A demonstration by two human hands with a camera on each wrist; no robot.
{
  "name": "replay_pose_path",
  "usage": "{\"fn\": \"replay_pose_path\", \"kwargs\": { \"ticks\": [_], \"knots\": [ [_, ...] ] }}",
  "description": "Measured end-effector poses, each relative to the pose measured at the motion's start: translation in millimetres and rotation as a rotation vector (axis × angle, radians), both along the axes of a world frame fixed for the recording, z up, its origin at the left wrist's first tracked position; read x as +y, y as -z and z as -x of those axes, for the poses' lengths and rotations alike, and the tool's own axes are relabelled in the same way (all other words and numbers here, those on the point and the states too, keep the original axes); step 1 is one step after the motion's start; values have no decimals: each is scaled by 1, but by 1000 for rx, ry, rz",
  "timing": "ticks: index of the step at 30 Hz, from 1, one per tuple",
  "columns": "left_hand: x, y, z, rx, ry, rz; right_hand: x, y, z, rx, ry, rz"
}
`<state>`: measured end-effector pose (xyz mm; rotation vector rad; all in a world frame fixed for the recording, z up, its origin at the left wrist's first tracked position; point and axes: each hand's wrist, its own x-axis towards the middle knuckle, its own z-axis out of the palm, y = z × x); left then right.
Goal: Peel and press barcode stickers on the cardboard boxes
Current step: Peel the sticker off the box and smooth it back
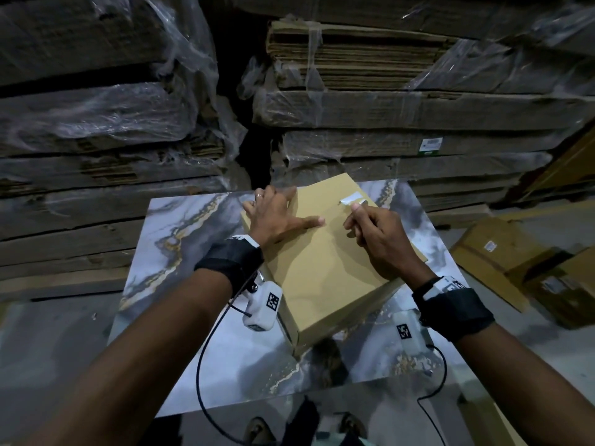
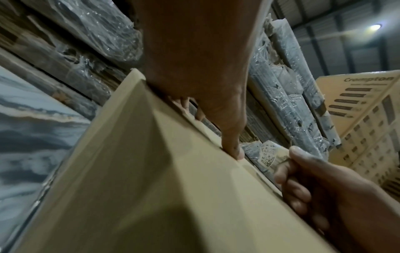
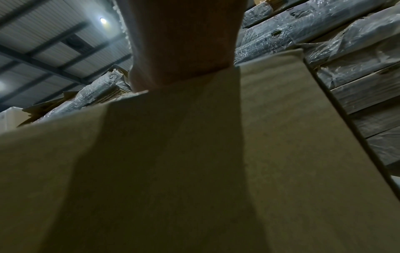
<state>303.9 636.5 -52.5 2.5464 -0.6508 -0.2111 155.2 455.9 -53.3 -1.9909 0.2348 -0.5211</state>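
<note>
1. Wrapped cardboard stacks (image 1: pixel 96 123) stood behind the marbled table (image 1: pixel 180 239).
2. The left hand (image 1: pixel 273 214) lay spread and flat on the box (image 1: pixel 322 268), fingers reaching its far left edge, thumb pointing right.
3. The box sat in the middle of the table, turned at an angle.
4. The sticker (image 1: pixel 352 199) lay near the box's far right corner, its right end pinched by the right hand (image 1: pixel 376 236), whose other fingers were curled.
5. More boxes (image 1: pixel 515 262) lay on the floor to the right.
</note>
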Motion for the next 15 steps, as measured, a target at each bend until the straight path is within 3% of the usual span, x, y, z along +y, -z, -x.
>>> {"fn": "replay_pose_path", "kwargs": {
  "ticks": [6, 15],
  "knots": [
    [12, -11, -22, 268, 103, 9, 2, 1, 1, -13, 3, -16],
    [5, -3, -4, 5, 28, 71, 1, 1, -1, -3, 16, 20]
  ]
}}
